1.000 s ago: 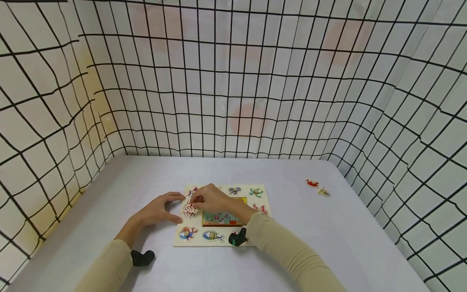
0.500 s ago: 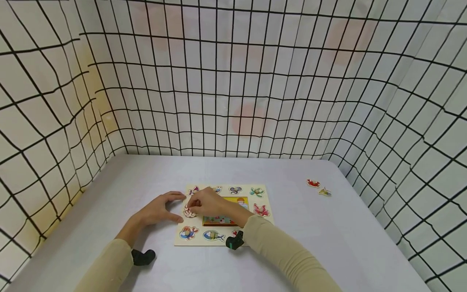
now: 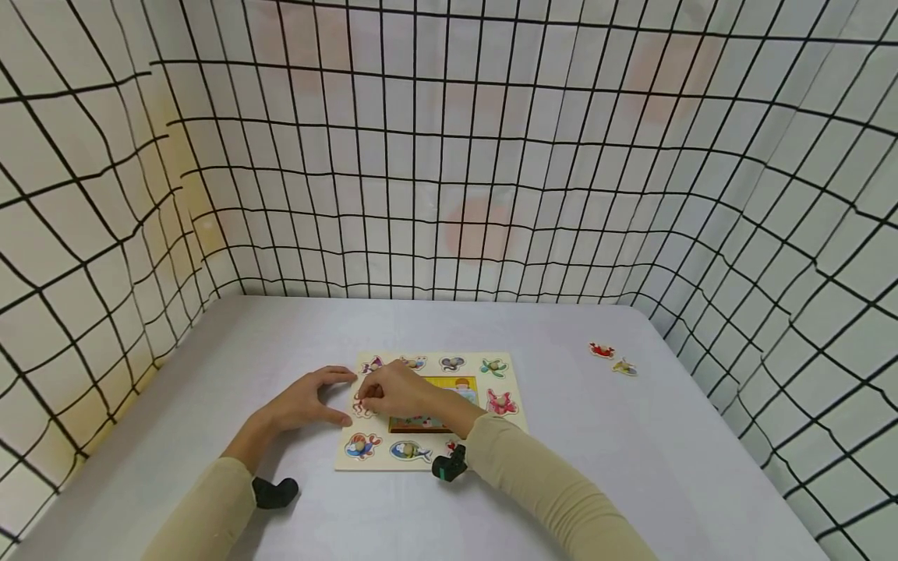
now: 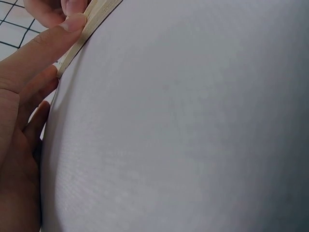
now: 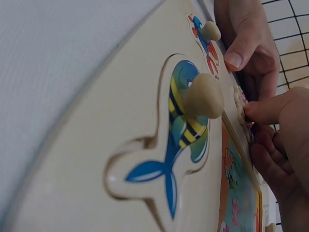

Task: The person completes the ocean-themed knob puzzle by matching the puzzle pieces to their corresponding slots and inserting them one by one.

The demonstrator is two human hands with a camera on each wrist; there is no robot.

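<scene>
A cream wooden knob puzzle board (image 3: 372,465) with sea-animal pieces lies on the table. My right hand (image 3: 398,389) pinches a puzzle piece with curly red arms (image 5: 239,102) over the board's left side, its fingers covering most of it. In the right wrist view the piece sits tilted, close over the board. My left hand (image 3: 303,401) rests along the board's left edge with fingers spread; the left wrist view shows its thumb (image 4: 75,23) at that edge. A fish piece (image 5: 186,111) with a round knob sits slightly turned in its recess, near a blue-and-red crab piece (image 3: 362,446).
Toward the right of the table lie two loose pieces, a red one (image 3: 601,351) and a grey-yellow one (image 3: 624,367). White walls with a black grid (image 3: 449,179) enclose the table's back and sides. A picture panel (image 3: 421,424) fills the board's centre.
My right hand has moved slightly left and down, bringing the red-armed piece over the board's left-hand recess. Over the last half second it barely shifts. The left hand stays in place.
</scene>
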